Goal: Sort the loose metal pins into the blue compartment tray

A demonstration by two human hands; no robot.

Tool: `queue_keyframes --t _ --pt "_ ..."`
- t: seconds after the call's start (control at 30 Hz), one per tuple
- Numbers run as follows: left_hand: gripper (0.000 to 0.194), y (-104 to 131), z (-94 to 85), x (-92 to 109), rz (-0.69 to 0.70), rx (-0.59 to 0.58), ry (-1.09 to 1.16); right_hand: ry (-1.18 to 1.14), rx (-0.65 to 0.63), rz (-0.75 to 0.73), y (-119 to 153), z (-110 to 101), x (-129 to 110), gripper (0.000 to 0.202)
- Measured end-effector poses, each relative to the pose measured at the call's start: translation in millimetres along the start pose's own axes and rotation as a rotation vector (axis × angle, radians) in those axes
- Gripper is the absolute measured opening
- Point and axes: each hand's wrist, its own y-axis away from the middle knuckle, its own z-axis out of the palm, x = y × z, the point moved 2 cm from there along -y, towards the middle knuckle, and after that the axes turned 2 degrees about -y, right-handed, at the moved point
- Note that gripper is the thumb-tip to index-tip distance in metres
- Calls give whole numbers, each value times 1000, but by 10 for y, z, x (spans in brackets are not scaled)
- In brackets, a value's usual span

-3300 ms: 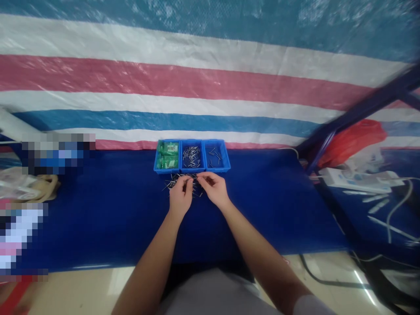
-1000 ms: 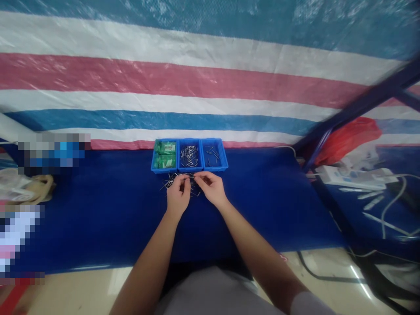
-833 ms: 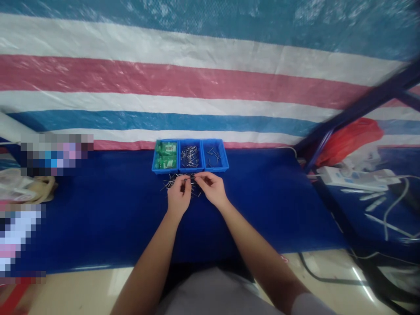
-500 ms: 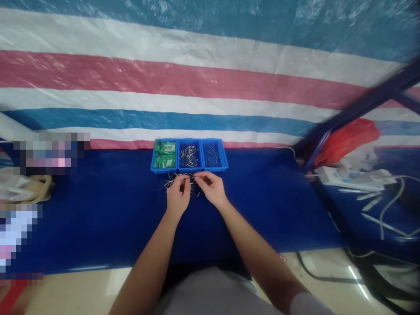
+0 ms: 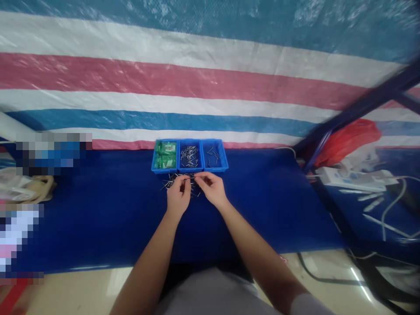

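Over a loose pile of thin metal rod-like pieces point(image 5: 171, 180) on the blue surface, both my hands are pinched close together. My left hand point(image 5: 178, 194) has thumb and fingertips closed on a small thin dark piece. Opposite it, my right hand point(image 5: 211, 188) pinches what looks like the other end of that piece. Its exact kind is too small to make out. Just beyond the fingers sits a blue three-part tray point(image 5: 179, 168). Green packets point(image 5: 167, 148) lie in its left section, many metal pieces point(image 5: 189, 156) in the middle, and several point(image 5: 215, 153) in the right.
A blue table point(image 5: 269, 210) spreads under the tray and hands. Striped plastic sheeting point(image 5: 210, 78) hangs behind. To the right are a dark metal frame point(image 5: 348, 109), a red plastic bag point(image 5: 349, 140), a white power strip point(image 5: 341, 177) and cables. A tape roll point(image 5: 46, 188) sits at the left.
Both hands keep their pinch at nearly the same spot above the pile. Only a very slight shift of the whole view shows.
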Motion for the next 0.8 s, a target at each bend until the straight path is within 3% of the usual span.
queue_keyframes --t 0.8 --pt "21 1 -12 17 2 8 -7 -7 0 -17 -8 0 4 19"
